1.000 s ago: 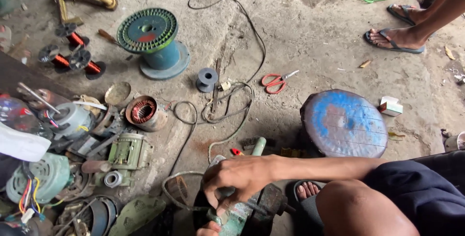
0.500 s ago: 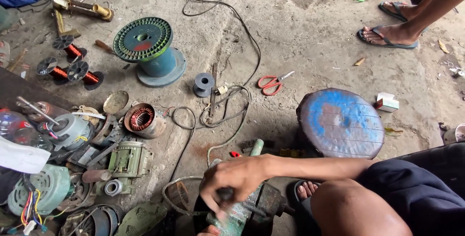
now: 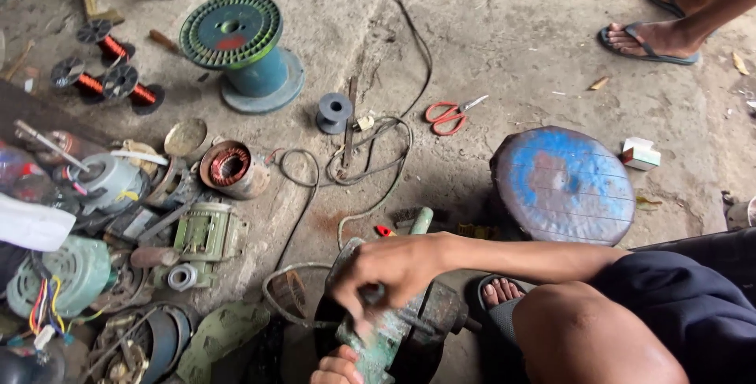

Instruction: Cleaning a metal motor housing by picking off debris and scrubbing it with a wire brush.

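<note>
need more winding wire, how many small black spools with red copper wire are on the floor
2, both at upper left: one spool beside the brass tool, the other spool just below it, left of the big green reel. More may hide in the clutter.

right hand fingers curled, left hand gripping

A large spool stands behind the motor parts, scissors to its right.
</note>
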